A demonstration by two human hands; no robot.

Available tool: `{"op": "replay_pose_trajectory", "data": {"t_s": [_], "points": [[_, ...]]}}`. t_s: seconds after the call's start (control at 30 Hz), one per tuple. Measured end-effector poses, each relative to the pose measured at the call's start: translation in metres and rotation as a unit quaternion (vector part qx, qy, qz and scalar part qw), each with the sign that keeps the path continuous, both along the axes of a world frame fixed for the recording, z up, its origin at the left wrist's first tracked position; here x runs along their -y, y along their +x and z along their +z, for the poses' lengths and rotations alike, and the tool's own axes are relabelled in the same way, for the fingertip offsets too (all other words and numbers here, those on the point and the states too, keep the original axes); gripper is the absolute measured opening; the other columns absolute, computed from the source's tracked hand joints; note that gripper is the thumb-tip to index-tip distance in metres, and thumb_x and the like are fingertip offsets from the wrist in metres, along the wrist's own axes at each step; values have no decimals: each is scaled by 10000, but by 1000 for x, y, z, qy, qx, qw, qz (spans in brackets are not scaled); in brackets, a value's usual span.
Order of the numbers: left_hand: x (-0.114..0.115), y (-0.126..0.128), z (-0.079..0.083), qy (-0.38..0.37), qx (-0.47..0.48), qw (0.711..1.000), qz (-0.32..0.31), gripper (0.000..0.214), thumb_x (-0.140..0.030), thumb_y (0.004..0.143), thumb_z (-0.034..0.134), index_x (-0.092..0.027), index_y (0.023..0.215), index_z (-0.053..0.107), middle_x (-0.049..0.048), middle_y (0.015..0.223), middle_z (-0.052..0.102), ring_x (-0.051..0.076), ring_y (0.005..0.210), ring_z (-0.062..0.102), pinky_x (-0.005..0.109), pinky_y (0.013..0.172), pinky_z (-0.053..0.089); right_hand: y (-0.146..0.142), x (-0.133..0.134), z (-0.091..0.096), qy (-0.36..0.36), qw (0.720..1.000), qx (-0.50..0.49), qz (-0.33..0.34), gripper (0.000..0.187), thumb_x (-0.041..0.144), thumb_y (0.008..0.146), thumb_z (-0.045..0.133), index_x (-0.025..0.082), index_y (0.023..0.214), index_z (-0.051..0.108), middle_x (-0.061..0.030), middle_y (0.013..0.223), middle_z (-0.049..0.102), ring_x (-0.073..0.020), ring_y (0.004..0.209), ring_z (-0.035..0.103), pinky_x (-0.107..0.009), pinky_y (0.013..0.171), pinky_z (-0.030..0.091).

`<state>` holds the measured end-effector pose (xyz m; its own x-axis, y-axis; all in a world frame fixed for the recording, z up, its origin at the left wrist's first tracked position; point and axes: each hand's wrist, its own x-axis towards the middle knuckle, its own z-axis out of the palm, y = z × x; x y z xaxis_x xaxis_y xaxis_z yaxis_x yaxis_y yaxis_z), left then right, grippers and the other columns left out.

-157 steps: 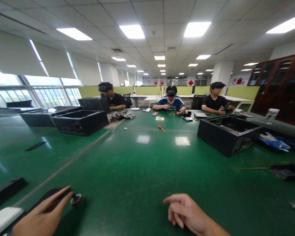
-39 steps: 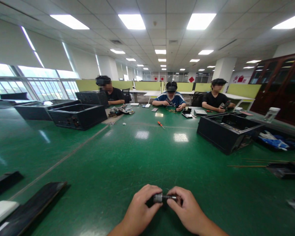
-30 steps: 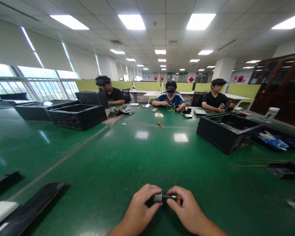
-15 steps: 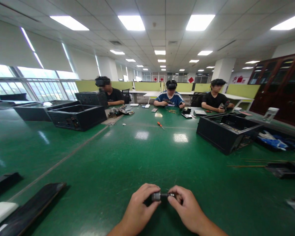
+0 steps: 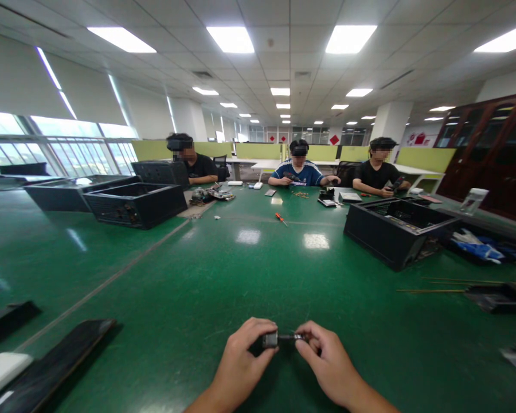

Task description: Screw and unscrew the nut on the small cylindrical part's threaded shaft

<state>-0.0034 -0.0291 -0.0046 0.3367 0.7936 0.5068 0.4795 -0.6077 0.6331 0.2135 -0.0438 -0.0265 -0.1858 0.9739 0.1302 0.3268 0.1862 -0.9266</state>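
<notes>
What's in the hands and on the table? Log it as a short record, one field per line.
Left hand: closed on the thick grey end of a small metal part
Right hand: fingertips closed on the thin end of the same part
Work surface: green table
Near left: long dark panel, a white object by it
Mid-table: orange-handled screwdriver, lying flat
Farther right: open black case
Across the table: three people
</notes>
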Motion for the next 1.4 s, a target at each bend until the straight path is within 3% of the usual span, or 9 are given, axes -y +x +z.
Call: {"op": "replay_pose_trajectory", "data": {"t_s": [0.37,1.03,1.17,1.3,1.4], "points": [[0,0,5,3,8,1000,24,287,-89,742,706,-248,980,713,42,965,746,201,909,708,318,836,572,4,0,0,5,1000,-5,1,252,395,905,566,166,943,665,80,552,381,-108,515,366,-237,538,293],[-2,2,4,-12,15,1000,0,286,-70,749,696,-241,979,690,36,972,730,192,921,684,331,860,548,13,1,3,13,1000,0,-4,198,363,874,597,176,909,652,75,559,413,-111,517,379,-241,544,306],[-1,2,8,-7,15,1000,18,259,-117,745,729,-239,970,696,41,954,724,210,929,668,348,846,547,27,-2,4,8,996,-89,-23,327,461,903,549,165,775,603,-1,682,583,-115,532,439,-248,530,330],[-6,-5,11,-63,25,995,69,255,-230,743,760,-232,992,703,51,960,732,227,912,689,361,843,559,31,-8,0,-33,982,-179,-47,510,590,905,461,189,593,505,8,518,520,-107,425,401,-252,465,304],[-20,-24,13,-125,101,983,89,345,-363,805,700,-202,1107,660,73,1055,738,230,997,705,358,918,551,27,-10,0,-67,977,-191,-60,575,635,903,409,208,520,454,25,436,445,-107,396,383,-251,452,307]]}}
